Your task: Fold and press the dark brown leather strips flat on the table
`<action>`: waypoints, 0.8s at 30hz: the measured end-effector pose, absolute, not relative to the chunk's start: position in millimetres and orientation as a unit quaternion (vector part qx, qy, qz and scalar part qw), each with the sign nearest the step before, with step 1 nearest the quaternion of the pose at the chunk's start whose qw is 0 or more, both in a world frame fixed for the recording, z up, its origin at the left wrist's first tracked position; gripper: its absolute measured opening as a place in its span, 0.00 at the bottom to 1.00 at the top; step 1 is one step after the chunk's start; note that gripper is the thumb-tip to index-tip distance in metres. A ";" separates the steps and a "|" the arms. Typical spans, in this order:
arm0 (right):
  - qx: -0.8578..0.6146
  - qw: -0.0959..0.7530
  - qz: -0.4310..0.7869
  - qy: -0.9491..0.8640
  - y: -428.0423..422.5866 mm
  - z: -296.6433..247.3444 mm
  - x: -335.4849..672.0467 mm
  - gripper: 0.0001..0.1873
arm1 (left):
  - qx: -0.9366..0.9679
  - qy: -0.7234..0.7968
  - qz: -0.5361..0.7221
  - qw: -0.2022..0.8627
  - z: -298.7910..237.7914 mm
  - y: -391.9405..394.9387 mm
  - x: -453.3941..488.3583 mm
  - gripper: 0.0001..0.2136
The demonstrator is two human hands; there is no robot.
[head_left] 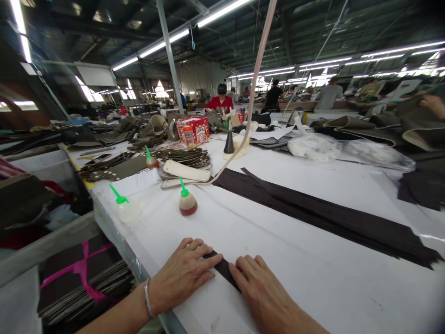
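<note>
A narrow dark fabric strip [226, 271] lies on the white tabletop, running diagonally between my hands. My left hand [184, 274], with a bracelet at the wrist, holds down the strip's far end, its index finger lying across the cloth. Bent fingers of my right hand [262, 291] grip the nearer part and hide where the strip continues. Beyond the hands, a pile of long dark fabric strips [313, 211] stretches to the right. A squeeze bottle [187, 204] with a green nozzle and reddish-brown liquid stands ahead of my left hand.
A pale squeeze bottle [127, 208] stands near the table's left edge. Behind are cream straps [186, 171], stacked olive pieces [184, 157], a red box [198, 129] and a black cone [229, 143]. A pale hose [255, 69] hangs down. Pink-tied dark panels [66, 278] sit lower left. Several people work farther back.
</note>
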State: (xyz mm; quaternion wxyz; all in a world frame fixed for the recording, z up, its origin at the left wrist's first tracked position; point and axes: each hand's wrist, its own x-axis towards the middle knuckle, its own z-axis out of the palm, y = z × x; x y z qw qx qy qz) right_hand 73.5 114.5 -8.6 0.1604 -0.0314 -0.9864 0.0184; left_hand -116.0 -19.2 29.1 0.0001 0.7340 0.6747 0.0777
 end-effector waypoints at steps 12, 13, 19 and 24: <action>-0.006 0.193 -0.017 -0.981 121.2 -1.6 99.5 0.11 | 0.736 0.674 0.062 -0.007 25.7 -20.9 -112.8 0.19; -0.005 0.190 -0.019 -0.982 121.7 -1.9 102.1 0.10 | 0.736 0.674 0.060 -0.007 25.8 -20.9 -112.5 0.19; -0.001 0.191 -0.024 -0.981 123.4 -2.4 115.1 0.08 | 0.736 0.675 0.040 -0.008 23.8 -22.2 -110.5 0.22; 0.000 0.193 -0.032 -0.981 124.5 0.0 118.2 0.08 | 0.726 0.684 0.060 -0.025 20.5 -22.6 -112.4 0.21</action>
